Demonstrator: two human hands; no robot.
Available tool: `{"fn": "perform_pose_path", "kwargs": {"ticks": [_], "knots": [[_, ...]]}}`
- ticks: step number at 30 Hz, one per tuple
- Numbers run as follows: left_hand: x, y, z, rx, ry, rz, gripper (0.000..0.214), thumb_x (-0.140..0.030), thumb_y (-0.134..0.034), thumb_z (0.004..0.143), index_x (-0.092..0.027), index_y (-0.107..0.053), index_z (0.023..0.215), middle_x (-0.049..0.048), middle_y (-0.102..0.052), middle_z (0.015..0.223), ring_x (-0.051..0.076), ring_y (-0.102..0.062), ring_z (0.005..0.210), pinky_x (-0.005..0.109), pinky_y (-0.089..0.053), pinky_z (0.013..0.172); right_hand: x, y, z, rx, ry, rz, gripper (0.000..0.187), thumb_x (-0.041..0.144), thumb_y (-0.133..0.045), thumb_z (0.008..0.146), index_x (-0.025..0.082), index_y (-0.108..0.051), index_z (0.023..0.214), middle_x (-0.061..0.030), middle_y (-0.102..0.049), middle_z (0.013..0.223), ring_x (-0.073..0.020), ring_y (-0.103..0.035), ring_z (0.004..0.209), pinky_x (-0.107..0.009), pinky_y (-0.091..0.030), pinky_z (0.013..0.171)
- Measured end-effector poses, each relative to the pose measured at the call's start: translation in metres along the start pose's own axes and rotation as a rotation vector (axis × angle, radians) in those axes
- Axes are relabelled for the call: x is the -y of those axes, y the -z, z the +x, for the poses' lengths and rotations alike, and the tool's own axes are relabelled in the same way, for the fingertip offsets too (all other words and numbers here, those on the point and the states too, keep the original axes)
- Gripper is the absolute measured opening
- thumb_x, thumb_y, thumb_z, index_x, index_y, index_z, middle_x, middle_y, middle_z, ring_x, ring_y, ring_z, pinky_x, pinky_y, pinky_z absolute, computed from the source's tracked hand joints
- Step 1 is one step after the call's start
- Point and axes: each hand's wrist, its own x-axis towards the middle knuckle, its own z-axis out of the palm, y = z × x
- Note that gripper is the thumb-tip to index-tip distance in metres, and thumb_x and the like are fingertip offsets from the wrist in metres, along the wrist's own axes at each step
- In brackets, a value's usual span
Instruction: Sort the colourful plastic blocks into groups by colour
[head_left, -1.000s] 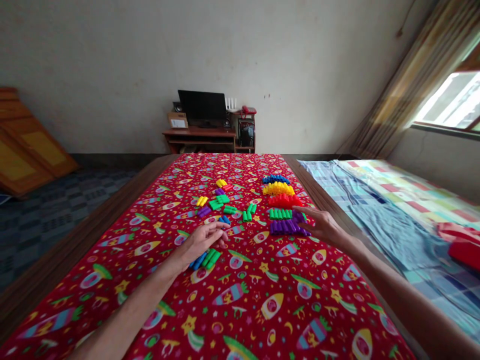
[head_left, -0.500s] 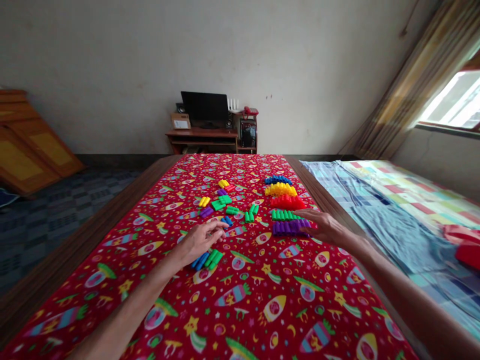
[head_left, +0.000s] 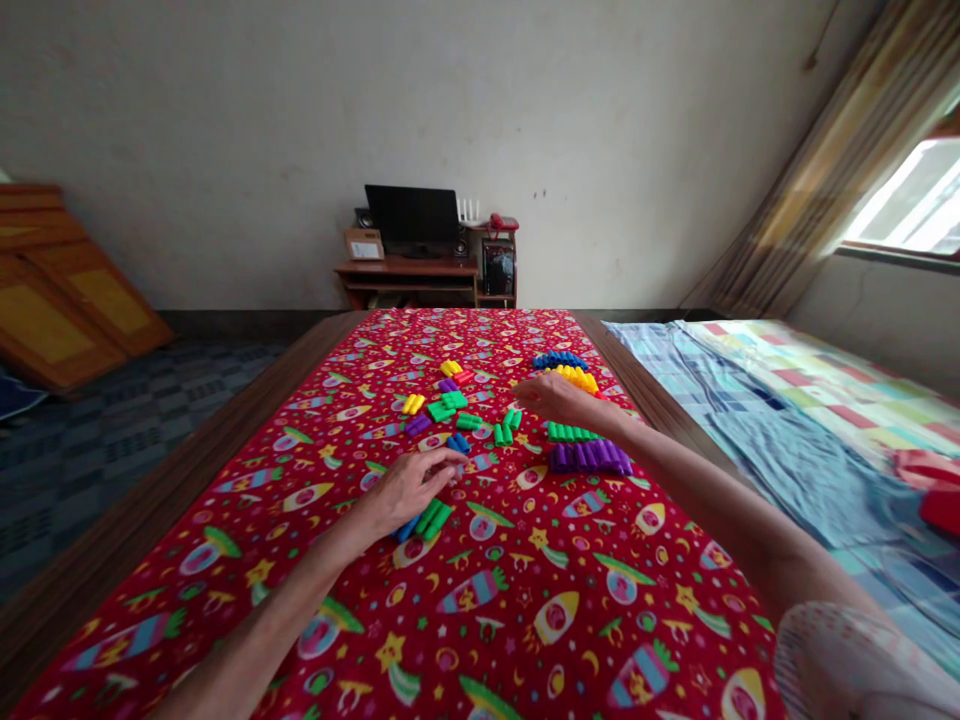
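My left hand [head_left: 416, 487] is low over the red patterned cloth [head_left: 517, 590], its fingers loosely bent and apart, with nothing visible in them. Just beyond its fingertips lies a blue double-tube plastic block [head_left: 459, 443]. Green blocks [head_left: 433, 520] lie beside a blue one, partly under the left wrist. My right hand [head_left: 555, 397] reaches leftward above the rows, its fingers blurred, hiding most of the red row. Near it are the blue row [head_left: 560, 360], yellow row [head_left: 576, 377], green row [head_left: 572, 432] and purple row [head_left: 591, 458].
Loose blocks lie mid-table: green [head_left: 448, 403], yellow [head_left: 413, 404], purple [head_left: 418, 426] and red [head_left: 462, 377]. More green blocks [head_left: 508, 428] lie nearer the rows. A bed [head_left: 750, 400] stands to the right; a desk with a monitor [head_left: 411, 220] is by the far wall.
My right hand has moved left and away from me, from beside the purple and green rows to over the red row. My left hand has barely shifted.
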Motion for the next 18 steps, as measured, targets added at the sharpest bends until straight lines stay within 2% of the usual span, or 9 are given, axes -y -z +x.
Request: {"fn": "perform_pose_path", "kwargs": {"ticks": [2,4,7,11,16,18], "knots": [[0.000,0.000,0.000,-0.010,0.007,0.013,0.035,-0.038,-0.047,0.085,-0.018,-0.070,0.103,0.0074,-0.075,0.095,0.022,-0.070,0.081,0.029,-0.053,0.073,0.004,-0.004,0.011,0.070,0.001,-0.066,0.021,0.014,-0.046,0.092,0.011,-0.064,0.082,-0.0026,-0.061,0.068,-0.0091,-0.046,0.058,-0.022,-0.034,0.059],[0.002,0.000,0.000,-0.007,-0.001,0.026,0.035,-0.038,-0.048,0.085,-0.019,-0.070,0.105,0.0070,-0.075,0.096,0.022,-0.070,0.082,0.029,-0.053,0.073,0.010,-0.011,0.020,0.139,-0.032,-0.148,0.017,0.019,-0.052,0.093,0.009,-0.066,0.094,-0.0082,-0.067,0.083,-0.0126,-0.055,0.070,-0.023,-0.039,0.066],[0.006,-0.001,0.000,0.006,-0.031,0.045,0.035,-0.039,-0.048,0.087,-0.019,-0.069,0.107,0.0069,-0.075,0.096,0.023,-0.070,0.084,0.028,-0.052,0.074,0.018,-0.021,0.028,0.225,-0.104,-0.256,0.025,0.029,-0.057,0.092,0.009,-0.065,0.105,-0.0153,-0.068,0.101,-0.0195,-0.061,0.089,-0.026,-0.044,0.076],[0.009,-0.001,0.000,0.010,-0.057,0.074,0.036,-0.037,-0.047,0.089,-0.018,-0.069,0.110,0.0070,-0.075,0.095,0.022,-0.070,0.084,0.028,-0.050,0.074,0.021,-0.028,0.035,0.272,-0.112,-0.275,0.026,0.028,-0.058,0.091,0.006,-0.067,0.102,-0.0180,-0.069,0.099,-0.0230,-0.064,0.091,-0.028,-0.047,0.076],[0.005,-0.002,0.000,0.017,-0.054,0.089,0.038,-0.037,-0.047,0.088,-0.016,-0.070,0.108,0.0081,-0.075,0.092,0.022,-0.069,0.082,0.028,-0.050,0.073,0.013,-0.027,0.037,0.279,-0.030,-0.244,0.025,0.018,-0.056,0.088,0.000,-0.070,0.100,-0.0208,-0.070,0.100,-0.0229,-0.063,0.087,-0.029,-0.047,0.074],[0.003,-0.003,0.000,0.023,-0.041,0.093,0.037,-0.036,-0.047,0.087,-0.016,-0.071,0.107,0.0080,-0.075,0.091,0.022,-0.069,0.079,0.027,-0.050,0.072,0.009,-0.027,0.036,0.256,0.019,-0.223,0.021,0.013,-0.058,0.084,0.001,-0.071,0.097,-0.0192,-0.071,0.097,-0.0216,-0.063,0.083,-0.029,-0.046,0.072]]}}
